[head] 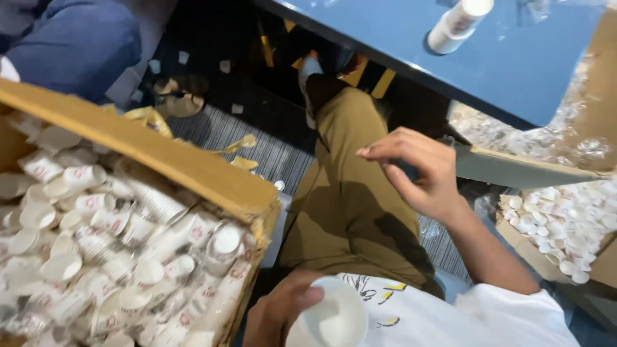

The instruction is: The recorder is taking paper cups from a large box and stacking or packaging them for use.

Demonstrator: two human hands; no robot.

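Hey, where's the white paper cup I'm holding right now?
In the head view the white paper cup sits at the bottom centre, gripped by your left hand over your lap, just right of the cardboard box full of cups.

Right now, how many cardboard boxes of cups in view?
2. One cardboard box at left, full of small white cups; a second box at right, partly cut off by the frame. More may sit outside view.

Brown cardboard box (193,168) left, another (514,239) right
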